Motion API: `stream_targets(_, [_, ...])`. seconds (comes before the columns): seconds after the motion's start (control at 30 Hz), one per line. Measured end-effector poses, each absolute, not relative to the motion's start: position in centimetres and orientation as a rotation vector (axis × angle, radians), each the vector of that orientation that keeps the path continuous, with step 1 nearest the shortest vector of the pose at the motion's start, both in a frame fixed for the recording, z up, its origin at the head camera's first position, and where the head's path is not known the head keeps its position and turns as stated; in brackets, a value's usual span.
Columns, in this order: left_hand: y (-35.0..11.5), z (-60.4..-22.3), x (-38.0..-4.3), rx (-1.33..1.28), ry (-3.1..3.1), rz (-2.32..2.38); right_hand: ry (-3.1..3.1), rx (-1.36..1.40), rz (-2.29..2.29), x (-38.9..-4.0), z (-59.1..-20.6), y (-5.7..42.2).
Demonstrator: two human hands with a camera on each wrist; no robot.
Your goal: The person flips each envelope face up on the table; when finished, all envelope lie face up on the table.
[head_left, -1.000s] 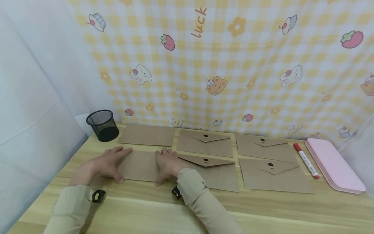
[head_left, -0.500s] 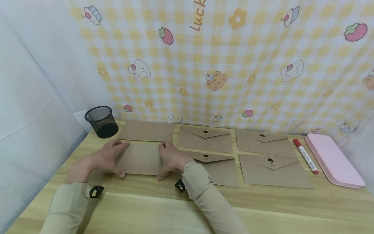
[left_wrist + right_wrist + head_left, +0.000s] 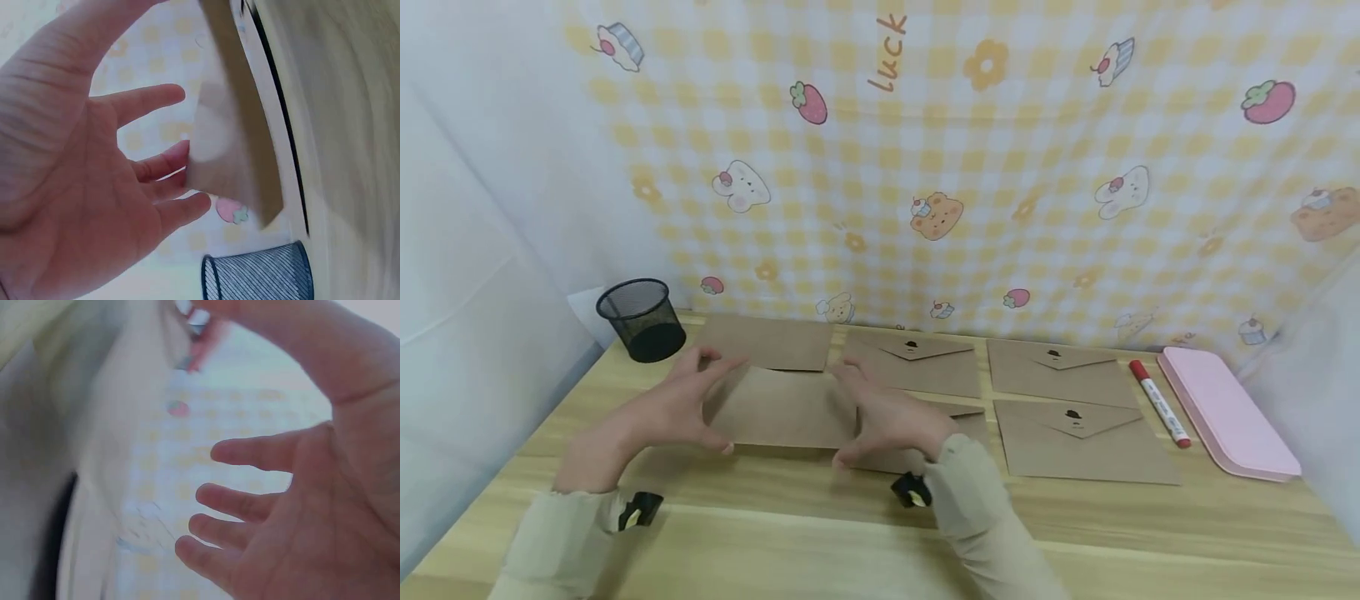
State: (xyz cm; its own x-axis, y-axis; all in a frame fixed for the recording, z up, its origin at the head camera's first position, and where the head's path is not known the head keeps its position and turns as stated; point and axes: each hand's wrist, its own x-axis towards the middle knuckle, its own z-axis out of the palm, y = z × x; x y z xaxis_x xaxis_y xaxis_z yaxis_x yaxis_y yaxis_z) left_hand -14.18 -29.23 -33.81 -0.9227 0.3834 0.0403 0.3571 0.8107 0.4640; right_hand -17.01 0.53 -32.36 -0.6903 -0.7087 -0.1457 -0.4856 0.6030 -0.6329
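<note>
A plain brown envelope (image 3: 786, 408) is between my two hands in the head view, bowed and a little raised at the front left of the rows. My left hand (image 3: 677, 408) holds its left end between thumb and fingers. At the right end, my right hand (image 3: 895, 417) has the envelope between spread thumb and fingertips. The left wrist view shows fingertips at the corner of the envelope (image 3: 219, 131). Motion blurs the envelope (image 3: 119, 412) in the right wrist view, and both thumb tips are cut off in the wrist views.
Behind lies another plain envelope (image 3: 767, 342). Several envelopes with hat prints lie to the right, including one (image 3: 1078, 442) in front; my right hand partly covers another (image 3: 966, 425). A black mesh cup (image 3: 643, 325) stands back left; a red marker (image 3: 1161, 404) and pink case (image 3: 1225, 412) lie right.
The envelope between my hands has come up and now bows. My right hand has shifted rightward, uncovering more of the envelope, while the left stays at its left end. The head view has shifted slightly.
</note>
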Motion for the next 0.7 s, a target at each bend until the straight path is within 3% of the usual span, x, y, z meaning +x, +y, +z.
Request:
stream_targets(0.3, [-27.7, -33.3, -13.9, 0.693, 3.077, 0.698, 2.176, -0.744, -1.435, -17.4, -32.6, 6.8])
stream_targets(0.5, [-26.9, -33.1, -13.8, 0.874, 3.229, 0.631, 1.554, -0.472, -1.835, -17.5, -34.5, 7.7])
stream_targets(0.7, [-25.4, -32.2, -13.5, 0.992, 3.291, 0.589, 0.942, -0.485, -1.961, -17.3, -35.8, 7.6])
